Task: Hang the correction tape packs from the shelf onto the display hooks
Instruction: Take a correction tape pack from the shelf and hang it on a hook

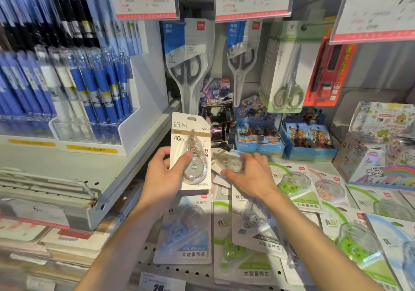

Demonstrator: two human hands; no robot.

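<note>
Two hands busy: left hand (pixel 165 174) gripping upright white-card correction tape pack (pixel 190 151), thumb across blister; right hand (pixel 249 174), fingers curled over clear-blister pack (pixel 229 161) lying on shelf (pixel 179 270).

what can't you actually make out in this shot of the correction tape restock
- Head view: the pack under the right hand is mostly covered by its fingers; its print is unreadable.
- Head view: the back of the 40m pack in the left hand faces away.
- Head view: the price tag at top right is cut off by the frame edge.
- Head view: the pens on the left are blurred.
</note>
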